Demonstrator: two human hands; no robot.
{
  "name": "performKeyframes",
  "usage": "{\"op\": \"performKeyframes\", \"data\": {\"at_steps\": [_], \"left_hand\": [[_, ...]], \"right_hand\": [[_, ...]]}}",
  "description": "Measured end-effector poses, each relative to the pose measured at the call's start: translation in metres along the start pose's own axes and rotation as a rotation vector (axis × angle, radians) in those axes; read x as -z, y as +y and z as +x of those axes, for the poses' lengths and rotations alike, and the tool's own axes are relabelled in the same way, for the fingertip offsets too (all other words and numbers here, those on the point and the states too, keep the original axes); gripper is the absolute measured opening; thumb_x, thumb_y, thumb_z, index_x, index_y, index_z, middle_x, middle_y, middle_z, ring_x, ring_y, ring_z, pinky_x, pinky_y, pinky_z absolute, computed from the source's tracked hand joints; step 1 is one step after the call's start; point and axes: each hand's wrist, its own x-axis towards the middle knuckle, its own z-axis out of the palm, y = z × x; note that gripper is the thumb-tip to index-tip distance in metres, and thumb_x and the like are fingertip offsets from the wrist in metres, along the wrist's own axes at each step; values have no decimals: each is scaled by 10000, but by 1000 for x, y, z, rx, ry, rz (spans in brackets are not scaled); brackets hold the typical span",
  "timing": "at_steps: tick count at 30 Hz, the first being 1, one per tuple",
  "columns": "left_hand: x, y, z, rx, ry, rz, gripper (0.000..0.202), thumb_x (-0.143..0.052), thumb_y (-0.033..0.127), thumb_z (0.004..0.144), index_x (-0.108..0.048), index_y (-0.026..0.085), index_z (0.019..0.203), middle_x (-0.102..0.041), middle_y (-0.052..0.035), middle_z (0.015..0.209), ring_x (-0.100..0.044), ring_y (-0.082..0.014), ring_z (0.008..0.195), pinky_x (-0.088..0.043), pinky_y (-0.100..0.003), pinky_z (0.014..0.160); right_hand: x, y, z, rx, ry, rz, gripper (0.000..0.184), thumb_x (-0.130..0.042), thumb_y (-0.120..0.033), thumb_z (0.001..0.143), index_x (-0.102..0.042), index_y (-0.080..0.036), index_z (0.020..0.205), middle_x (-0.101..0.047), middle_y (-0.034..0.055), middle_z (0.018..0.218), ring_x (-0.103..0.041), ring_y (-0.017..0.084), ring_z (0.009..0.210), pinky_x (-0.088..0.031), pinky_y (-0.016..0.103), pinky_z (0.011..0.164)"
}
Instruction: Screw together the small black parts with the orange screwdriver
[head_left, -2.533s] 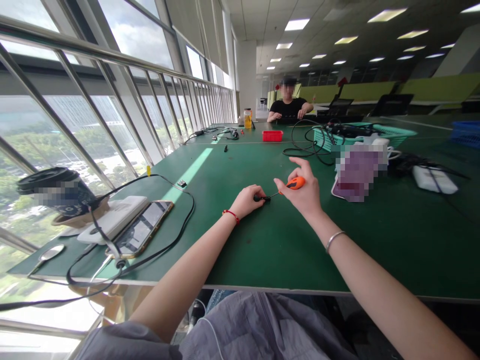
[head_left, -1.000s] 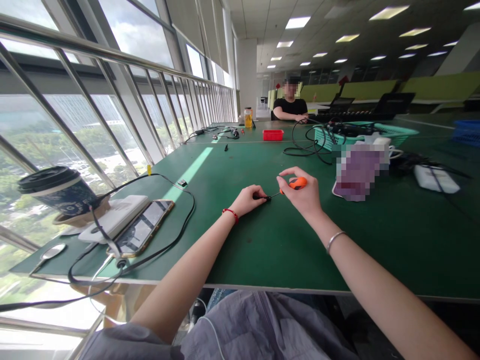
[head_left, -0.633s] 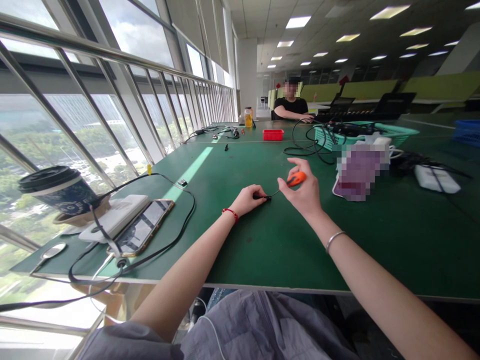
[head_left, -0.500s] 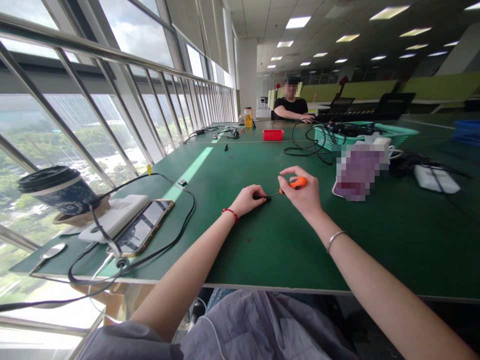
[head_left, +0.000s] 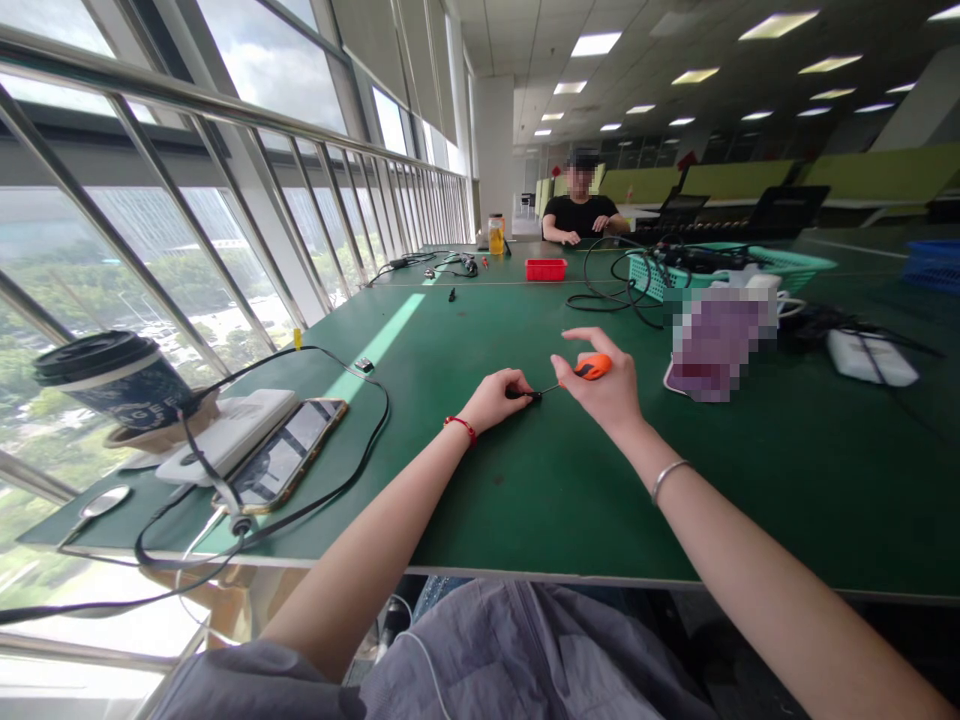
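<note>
My left hand (head_left: 495,400) rests on the green table (head_left: 480,510), its fingers closed on a small black part (head_left: 534,396) whose kind I cannot make out. From the right, my right hand (head_left: 604,395) holds a screwdriver with an orange and black handle (head_left: 596,367). The handle lies against the palm and thumb, while the index finger is raised and curved above it. The thin metal shaft (head_left: 553,387) points left and down, its tip at the black part. Whether the tip sits in a screw is too small to see.
On the left lie a phone (head_left: 289,455), a white power bank (head_left: 229,435), looping cables and a lidded cup (head_left: 116,380). A red tray (head_left: 545,270) stands farther back. To the right are a teal basket (head_left: 806,262) of cables and a blurred purple object (head_left: 716,345). A person (head_left: 581,212) sits opposite.
My right index finger and thumb have shifted slightly on the screwdriver handle, the finger lifting a bit. My left hand stays put. The person opposite has drawn their hands apart.
</note>
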Motion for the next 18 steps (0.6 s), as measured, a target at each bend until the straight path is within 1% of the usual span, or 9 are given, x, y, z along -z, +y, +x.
{"op": "performKeyframes", "data": {"at_steps": [3,5,6,8,10,12,14,16,18], "left_hand": [[0,1,0,2,2,-5,44,-632,176,727,-608,141,723,-640,-20,773,-590,-128,731,-502,-283,769],[0,1,0,4,2,-6,45,-632,179,728,-607,141,723,-641,-20,774,-590,-128,732,-503,-286,772],[0,1,0,5,2,-7,46,-632,179,728,-606,141,723,-640,-20,774,-590,-129,733,-502,-287,772],[0,1,0,6,2,-4,48,-632,181,729,-605,142,722,-638,-20,774,-588,-129,731,-501,-285,767],[0,1,0,5,2,0,51,-636,182,726,-605,142,722,-635,-20,773,-585,-129,727,-500,-284,759],[0,0,1,1,1,-1,51,-637,183,725,-606,143,719,-633,-20,773,-585,-129,727,-500,-285,762],[0,0,0,-2,0,-5,49,-636,182,727,-608,144,716,-633,-21,775,-587,-130,734,-502,-285,774],[0,1,0,-2,2,2,44,-633,181,727,-610,145,716,-632,-20,777,-587,-129,737,-503,-284,778],[1,3,0,-5,3,26,35,-633,177,724,-615,147,718,-626,-18,776,-585,-129,735,-501,-281,774]], "right_hand": [[0,-2,0,-44,-36,26,227,-571,-418,752,-637,-217,835,-503,-37,527,-492,135,514,-386,260,561],[-1,-3,-1,-39,-43,38,202,-566,-383,749,-639,-218,840,-517,-32,548,-499,137,525,-386,259,558],[-1,-2,-1,-32,-37,41,215,-569,-367,743,-639,-218,882,-524,-31,567,-502,137,531,-392,261,559],[-1,0,-1,-10,-8,59,345,-587,-342,721,-606,-213,1040,-551,-29,643,-505,135,541,-412,267,562],[-2,1,-1,24,40,79,530,-614,-336,693,-519,-204,1197,-575,-17,751,-519,133,567,-434,273,574],[-2,2,-1,52,77,74,613,-634,-355,682,-466,-200,1251,-574,-16,780,-539,140,604,-446,278,601],[-1,1,0,44,77,40,554,-633,-393,697,-500,-208,1201,-551,-40,683,-534,148,594,-439,280,614],[0,0,0,3,51,20,403,-610,-428,727,-574,-220,1070,-512,-57,574,-509,146,545,-420,276,599],[1,-2,-1,-29,21,28,292,-589,-440,747,-617,-223,941,-509,-49,539,-500,142,522,-405,269,584]]}}
